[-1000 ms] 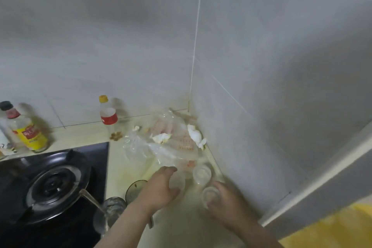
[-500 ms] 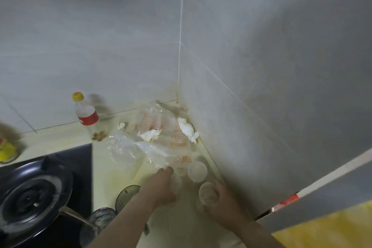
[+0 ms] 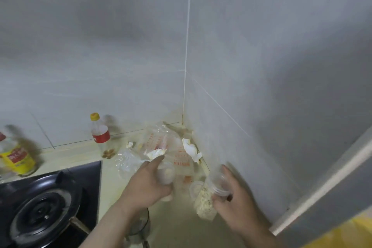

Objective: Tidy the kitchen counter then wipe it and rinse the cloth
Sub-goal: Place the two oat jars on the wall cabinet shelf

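Filled jar [image 3: 206, 204] lies within right fingers [image 3: 231, 175]; small jar [image 3: 166, 174] within left fingers [image 3: 155, 162].

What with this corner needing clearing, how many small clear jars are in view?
3: first jar in the left hand, a grain-filled jar in the right hand, a third jar on the counter between. Plastic bags may hide more.

Clear jar [image 3: 209, 197] in right hand [image 3: 235, 205]; another in left hand [image 3: 146, 184]
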`<action>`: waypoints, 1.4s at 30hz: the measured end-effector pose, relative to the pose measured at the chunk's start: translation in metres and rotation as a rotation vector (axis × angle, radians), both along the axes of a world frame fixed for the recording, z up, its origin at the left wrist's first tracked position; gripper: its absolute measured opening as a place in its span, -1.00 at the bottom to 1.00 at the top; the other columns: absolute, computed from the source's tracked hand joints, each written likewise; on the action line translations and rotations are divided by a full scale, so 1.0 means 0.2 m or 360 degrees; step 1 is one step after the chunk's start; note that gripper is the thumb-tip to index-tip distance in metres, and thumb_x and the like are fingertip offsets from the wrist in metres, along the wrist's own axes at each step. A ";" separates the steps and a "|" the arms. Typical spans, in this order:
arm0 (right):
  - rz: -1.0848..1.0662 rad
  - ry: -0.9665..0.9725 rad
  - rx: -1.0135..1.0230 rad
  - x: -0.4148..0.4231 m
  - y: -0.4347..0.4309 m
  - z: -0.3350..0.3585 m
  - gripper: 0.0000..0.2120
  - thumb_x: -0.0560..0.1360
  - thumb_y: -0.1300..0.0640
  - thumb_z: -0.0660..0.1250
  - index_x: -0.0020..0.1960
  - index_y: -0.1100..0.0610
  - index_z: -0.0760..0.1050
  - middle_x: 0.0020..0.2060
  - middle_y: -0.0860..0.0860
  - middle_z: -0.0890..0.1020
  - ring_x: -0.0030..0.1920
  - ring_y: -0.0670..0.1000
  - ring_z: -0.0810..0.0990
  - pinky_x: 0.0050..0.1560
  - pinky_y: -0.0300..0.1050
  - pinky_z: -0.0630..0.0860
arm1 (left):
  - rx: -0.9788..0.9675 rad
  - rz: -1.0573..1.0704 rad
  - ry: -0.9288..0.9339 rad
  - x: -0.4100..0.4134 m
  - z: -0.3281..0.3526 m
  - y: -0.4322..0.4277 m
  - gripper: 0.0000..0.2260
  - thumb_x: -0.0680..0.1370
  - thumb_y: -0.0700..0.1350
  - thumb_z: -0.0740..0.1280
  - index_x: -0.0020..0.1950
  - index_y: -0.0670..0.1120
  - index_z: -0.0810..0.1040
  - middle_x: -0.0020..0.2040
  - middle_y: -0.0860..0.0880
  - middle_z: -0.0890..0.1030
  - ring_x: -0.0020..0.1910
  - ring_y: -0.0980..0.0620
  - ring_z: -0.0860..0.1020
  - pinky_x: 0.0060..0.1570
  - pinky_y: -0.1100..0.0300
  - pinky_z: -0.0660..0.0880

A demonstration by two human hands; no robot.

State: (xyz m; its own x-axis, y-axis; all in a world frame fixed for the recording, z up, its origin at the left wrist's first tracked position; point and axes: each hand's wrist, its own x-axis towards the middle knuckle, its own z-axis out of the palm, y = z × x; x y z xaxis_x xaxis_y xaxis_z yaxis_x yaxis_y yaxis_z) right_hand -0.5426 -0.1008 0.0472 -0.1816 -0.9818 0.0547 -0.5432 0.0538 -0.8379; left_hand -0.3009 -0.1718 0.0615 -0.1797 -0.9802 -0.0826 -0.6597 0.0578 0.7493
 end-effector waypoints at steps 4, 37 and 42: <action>0.0027 -0.0289 -0.0282 0.04 -0.02 0.23 -0.57 0.30 0.19 0.51 0.04 -0.18 0.49 -0.14 -0.08 0.65 -0.13 -0.16 0.66 -0.09 -0.16 0.61 | -0.0203 0.0128 0.0206 0.03 0.26 0.06 -0.33 0.26 -0.11 0.44 0.29 0.24 0.31 0.00 0.13 0.56 -0.17 0.24 0.57 -0.27 0.38 0.45; 0.0637 -0.0652 -0.1800 0.39 -0.33 2.40 -0.50 0.22 -0.12 0.48 0.14 -0.08 0.56 -0.11 -0.06 0.72 -0.12 -0.06 0.71 -0.25 -0.19 0.60 | -0.1846 0.0028 0.0886 0.34 2.38 0.21 -0.52 0.15 0.21 0.43 0.06 0.26 0.52 -0.19 -0.05 0.66 -0.19 -0.04 0.65 -0.18 0.08 0.55; 0.0643 -0.0608 -0.1985 0.41 -0.33 2.69 -0.67 0.34 -0.08 0.39 0.07 -0.01 0.60 -0.13 -0.08 0.71 -0.15 -0.06 0.69 -0.21 -0.11 0.60 | -0.1957 0.0099 0.0713 0.26 2.63 0.24 -0.65 0.29 0.14 0.41 0.06 0.26 0.50 -0.14 0.03 0.67 -0.16 0.10 0.67 -0.14 0.02 0.64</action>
